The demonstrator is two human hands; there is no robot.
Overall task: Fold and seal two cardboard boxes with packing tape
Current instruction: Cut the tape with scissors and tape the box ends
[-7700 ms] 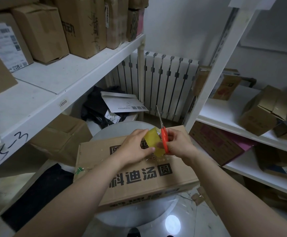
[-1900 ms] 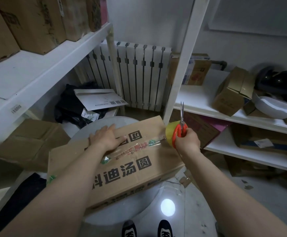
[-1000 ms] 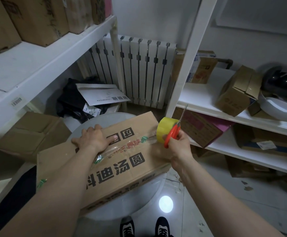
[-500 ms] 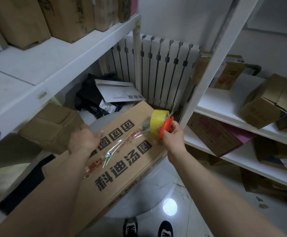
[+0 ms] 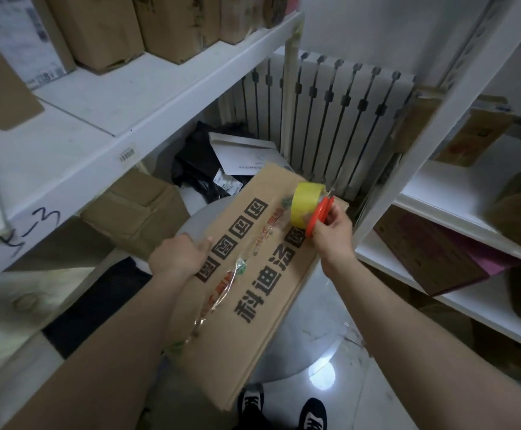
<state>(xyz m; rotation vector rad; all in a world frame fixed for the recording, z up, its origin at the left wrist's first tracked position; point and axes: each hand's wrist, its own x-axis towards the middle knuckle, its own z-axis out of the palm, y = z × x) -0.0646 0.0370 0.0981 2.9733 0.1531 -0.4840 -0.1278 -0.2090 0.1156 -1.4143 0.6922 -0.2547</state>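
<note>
Your left hand (image 5: 178,256) grips the long left edge of the cardboard box (image 5: 262,293), thumb on its top face. The box lies askew on the round worktop (image 5: 315,318). At the box's far end your right hand (image 5: 335,232) holds the yellow tape roll (image 5: 307,203) and red-handled scissors (image 5: 320,214) together. A clear tape strip (image 5: 237,268) runs along the box's centre seam.

walls (image 5: 377,26): white | radiator (image 5: 346,119): white, back corner | shelving (image 5: 147,97): white, both sides | floor (image 5: 377,405): glossy, lamp glare (image 5: 321,375)
</note>
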